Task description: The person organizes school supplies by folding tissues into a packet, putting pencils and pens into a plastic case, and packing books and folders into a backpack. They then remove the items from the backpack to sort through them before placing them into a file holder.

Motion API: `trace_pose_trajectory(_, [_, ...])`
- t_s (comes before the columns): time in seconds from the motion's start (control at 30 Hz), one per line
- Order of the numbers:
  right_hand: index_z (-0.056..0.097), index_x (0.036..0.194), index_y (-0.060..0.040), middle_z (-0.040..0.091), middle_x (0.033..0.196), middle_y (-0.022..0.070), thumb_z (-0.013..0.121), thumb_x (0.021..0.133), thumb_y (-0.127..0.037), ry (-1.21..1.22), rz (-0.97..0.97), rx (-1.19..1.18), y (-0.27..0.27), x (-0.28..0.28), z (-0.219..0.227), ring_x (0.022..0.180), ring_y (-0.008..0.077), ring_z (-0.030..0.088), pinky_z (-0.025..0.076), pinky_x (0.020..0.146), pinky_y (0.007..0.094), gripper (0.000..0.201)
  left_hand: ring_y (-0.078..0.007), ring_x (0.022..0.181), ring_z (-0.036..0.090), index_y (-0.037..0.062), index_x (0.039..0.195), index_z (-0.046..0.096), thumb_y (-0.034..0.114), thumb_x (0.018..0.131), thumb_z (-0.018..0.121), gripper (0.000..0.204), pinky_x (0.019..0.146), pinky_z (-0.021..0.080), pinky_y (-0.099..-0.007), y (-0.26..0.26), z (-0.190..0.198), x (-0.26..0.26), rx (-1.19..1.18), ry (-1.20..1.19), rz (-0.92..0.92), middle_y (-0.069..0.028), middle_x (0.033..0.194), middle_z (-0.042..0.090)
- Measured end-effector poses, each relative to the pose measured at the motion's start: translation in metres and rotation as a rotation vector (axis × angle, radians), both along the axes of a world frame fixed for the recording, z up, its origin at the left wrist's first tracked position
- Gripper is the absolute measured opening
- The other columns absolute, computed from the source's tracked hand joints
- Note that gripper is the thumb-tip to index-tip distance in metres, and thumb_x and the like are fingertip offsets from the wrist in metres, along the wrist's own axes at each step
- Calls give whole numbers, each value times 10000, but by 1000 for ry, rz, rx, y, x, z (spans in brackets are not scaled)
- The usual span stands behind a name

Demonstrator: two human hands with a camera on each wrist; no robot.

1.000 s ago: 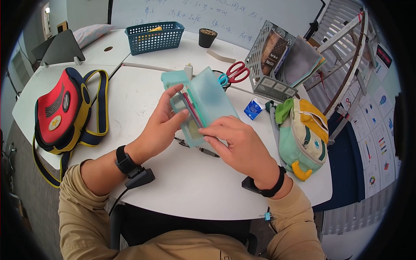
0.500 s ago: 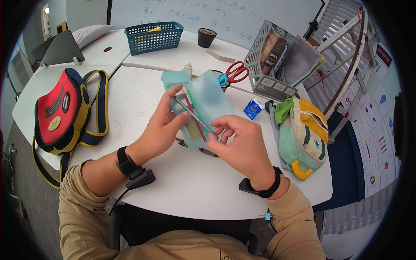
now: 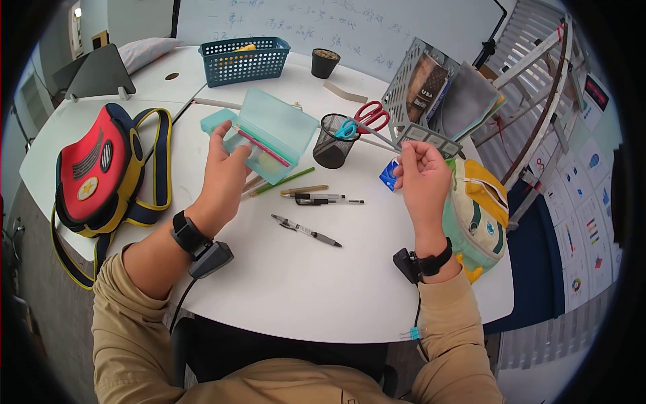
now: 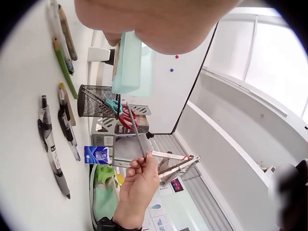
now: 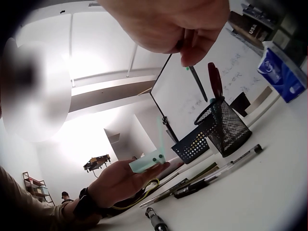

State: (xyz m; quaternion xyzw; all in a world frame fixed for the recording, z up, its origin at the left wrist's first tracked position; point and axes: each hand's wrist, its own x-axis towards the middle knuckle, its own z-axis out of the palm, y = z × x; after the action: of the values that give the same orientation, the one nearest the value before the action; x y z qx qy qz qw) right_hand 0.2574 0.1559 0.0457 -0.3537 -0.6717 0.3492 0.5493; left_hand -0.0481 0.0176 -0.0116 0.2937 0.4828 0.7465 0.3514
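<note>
My left hand holds a translucent teal pencil case with its lid open; a red pencil and a green one lie inside. My right hand pinches a slim grey pencil by one end, its other end pointing at the black mesh pen cup. Red-handled scissors and teal-handled scissors stand in that cup. Below the case, several pens and pencils lie on the table, among them a clicker pen, a black capped pen and a green pencil.
A blue tissue pack and a green-yellow backpack sit at the right. The red backpack lies left. Farther back stand a dark basket, a small plant pot and a grey file holder.
My right hand has drawn the grey pencil out of the case and carried it right, near the pen cup. My left hand has shifted the case left and away, uncovering the pens on the table.
</note>
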Motion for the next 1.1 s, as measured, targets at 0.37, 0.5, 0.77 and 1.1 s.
trace_pose_trajectory(0.37, [618, 1437, 82, 816, 1251, 165, 619, 1208, -140, 312, 203, 194, -1, -24, -7, 1180, 202, 783, 659, 954, 336, 319, -331, 1519, 572, 42, 1778, 205, 23, 1127, 531, 729, 1287, 509, -526, -4, 6, 7, -13, 2, -17, -229, 1695, 453])
trace_pose_trajectory(0.5, [663, 1483, 33, 822, 1226, 133, 646, 1192, -147, -38, 367, 28, 7, -6, -25, 1108, 192, 788, 653, 913, 332, 343, -317, 1503, 581, 65, 1779, 230, 29, 1117, 550, 737, 1277, 513, -517, -3, 5, 5, -11, 7, -7, -214, 1682, 472])
trace_pose_trajectory(0.77, [773, 1373, -23, 789, 1328, 141, 661, 1156, -163, -609, 461, 204, -5, -15, -48, 1197, 289, 733, 598, 987, 397, 282, -277, 1471, 600, 156, 1782, 299, 122, 1125, 583, 717, 1227, 522, -468, -2, 3, -2, -102, 92, 70, -172, 1643, 526])
trace_pose_trajectory(1.1, [760, 1394, -16, 772, 1348, 170, 658, 1129, -119, -729, 560, 392, 4, -41, -38, 1283, 351, 701, 564, 1102, 418, 302, -252, 1505, 578, 190, 1743, 371, 383, 1235, 460, 551, 1231, 505, -462, 1, 12, -20, 46, -58, 189, -103, 1668, 516])
